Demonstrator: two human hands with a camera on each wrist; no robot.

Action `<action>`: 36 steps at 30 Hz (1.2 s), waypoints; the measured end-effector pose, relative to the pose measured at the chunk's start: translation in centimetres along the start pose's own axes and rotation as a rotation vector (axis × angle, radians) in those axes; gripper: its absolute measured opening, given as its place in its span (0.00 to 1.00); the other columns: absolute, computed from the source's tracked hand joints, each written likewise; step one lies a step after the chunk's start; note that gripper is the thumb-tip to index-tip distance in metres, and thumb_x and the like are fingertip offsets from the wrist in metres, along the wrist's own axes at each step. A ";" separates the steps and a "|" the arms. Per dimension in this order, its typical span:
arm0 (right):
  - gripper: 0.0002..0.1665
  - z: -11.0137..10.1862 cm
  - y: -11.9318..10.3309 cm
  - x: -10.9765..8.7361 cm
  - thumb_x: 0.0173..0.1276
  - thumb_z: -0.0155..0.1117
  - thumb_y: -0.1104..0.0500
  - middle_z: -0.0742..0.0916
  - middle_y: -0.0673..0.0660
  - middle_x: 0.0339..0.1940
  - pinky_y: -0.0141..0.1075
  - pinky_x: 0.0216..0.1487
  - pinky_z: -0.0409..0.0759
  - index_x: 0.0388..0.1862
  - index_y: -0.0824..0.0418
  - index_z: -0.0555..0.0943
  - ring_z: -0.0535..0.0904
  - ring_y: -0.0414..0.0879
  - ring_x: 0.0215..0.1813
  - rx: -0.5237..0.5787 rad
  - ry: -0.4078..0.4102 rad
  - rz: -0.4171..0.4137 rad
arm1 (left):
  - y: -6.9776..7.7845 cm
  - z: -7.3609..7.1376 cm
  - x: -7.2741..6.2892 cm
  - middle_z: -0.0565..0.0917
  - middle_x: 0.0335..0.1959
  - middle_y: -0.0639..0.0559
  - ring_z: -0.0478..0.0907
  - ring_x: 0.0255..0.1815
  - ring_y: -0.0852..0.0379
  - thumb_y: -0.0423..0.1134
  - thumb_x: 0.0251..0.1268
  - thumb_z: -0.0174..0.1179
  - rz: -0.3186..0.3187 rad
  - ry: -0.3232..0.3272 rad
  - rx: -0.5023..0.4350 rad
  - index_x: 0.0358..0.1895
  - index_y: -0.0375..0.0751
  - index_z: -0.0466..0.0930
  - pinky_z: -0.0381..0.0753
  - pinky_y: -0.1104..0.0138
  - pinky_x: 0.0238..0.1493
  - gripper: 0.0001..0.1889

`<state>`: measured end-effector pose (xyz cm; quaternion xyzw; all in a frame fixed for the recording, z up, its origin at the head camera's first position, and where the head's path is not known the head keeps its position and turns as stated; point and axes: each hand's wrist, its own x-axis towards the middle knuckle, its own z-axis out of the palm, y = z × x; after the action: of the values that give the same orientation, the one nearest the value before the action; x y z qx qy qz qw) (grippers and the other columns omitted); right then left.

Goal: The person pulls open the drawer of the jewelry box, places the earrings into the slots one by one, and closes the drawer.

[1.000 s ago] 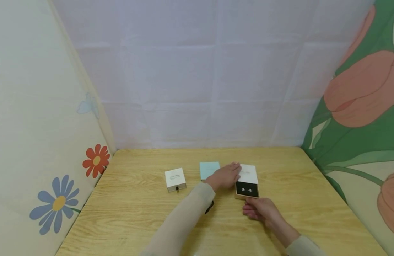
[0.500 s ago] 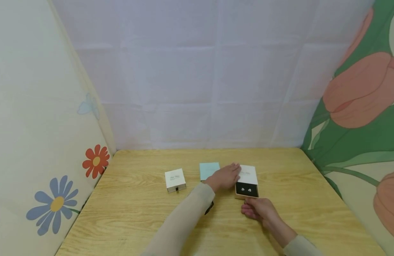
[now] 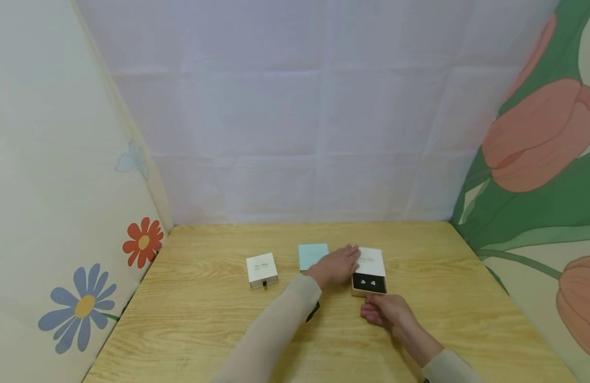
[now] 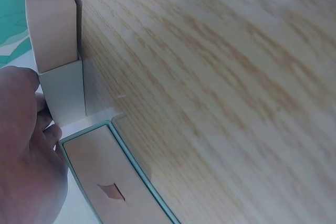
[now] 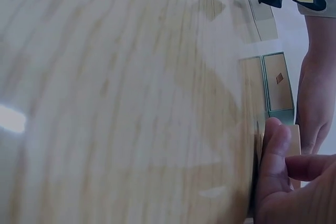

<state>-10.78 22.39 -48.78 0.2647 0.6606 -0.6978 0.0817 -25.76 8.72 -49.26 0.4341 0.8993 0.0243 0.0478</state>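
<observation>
A white drawer-style jewelry box (image 3: 370, 263) stands right of centre, its drawer (image 3: 368, 292) partly out toward me. Two small silvery earrings (image 3: 368, 282) sit on the black insert inside. My left hand (image 3: 337, 265) holds the box's white sleeve (image 4: 64, 92) at its left side, fingers over the top edge. At the drawer's front, my right hand (image 3: 390, 311) pinches the small pull tab between thumb and fingers. The right wrist view shows its fingers (image 5: 275, 145) covering much of the drawer front. A light blue box (image 3: 313, 255) lies beside the left hand, partly behind it.
Farther left on the wooden table (image 3: 189, 319) stands a second white drawer box (image 3: 262, 268), its drawer in and a dark tab at its front. A white cloth (image 3: 275, 133) hangs behind the table, with flower-printed cloths (image 3: 529, 143) at both sides.
The drawer has slid slightly back into the sleeve, with my right hand moving along at its front. My left hand stays in place on the sleeve. The head view has shifted slightly.
</observation>
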 end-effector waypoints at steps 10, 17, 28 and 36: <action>0.16 0.0 -0.2 0.3 0.74 0.56 0.67 0.89 0.61 0.26 0.36 0.34 0.89 0.52 0.81 0.76 0.88 0.47 0.28 0.012 -0.004 0.003 | -0.2 0.3 0.1 0.49 0.84 0.54 0.43 0.84 0.59 0.52 0.86 0.28 0.001 -0.002 0.001 0.83 0.46 0.47 0.44 0.71 0.80 0.30; 0.15 0.0 -0.2 0.5 0.74 0.56 0.67 0.89 0.61 0.26 0.36 0.33 0.89 0.50 0.81 0.77 0.88 0.47 0.28 0.007 -0.003 -0.002 | 0.0 -0.1 -0.1 0.50 0.84 0.55 0.44 0.84 0.59 0.52 0.86 0.29 -0.004 -0.003 -0.008 0.83 0.47 0.48 0.45 0.70 0.81 0.29; 0.17 0.0 -0.5 0.8 0.75 0.56 0.66 0.89 0.61 0.27 0.37 0.37 0.89 0.54 0.80 0.76 0.89 0.47 0.30 0.007 0.002 0.030 | 0.3 -0.6 -0.4 0.50 0.84 0.54 0.45 0.83 0.57 0.50 0.86 0.30 -0.007 -0.004 -0.011 0.83 0.45 0.49 0.46 0.69 0.81 0.29; 0.17 0.0 -0.4 1.0 0.74 0.57 0.67 0.89 0.61 0.27 0.37 0.37 0.89 0.53 0.80 0.76 0.88 0.47 0.30 0.019 -0.002 0.015 | 0.1 -0.1 -0.3 0.50 0.84 0.54 0.45 0.83 0.58 0.51 0.86 0.29 0.001 0.004 0.000 0.83 0.46 0.48 0.46 0.70 0.81 0.29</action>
<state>-11.81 22.68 -48.96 0.2698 0.6520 -0.7035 0.0849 -25.55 8.58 -49.09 0.4346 0.8991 0.0250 0.0461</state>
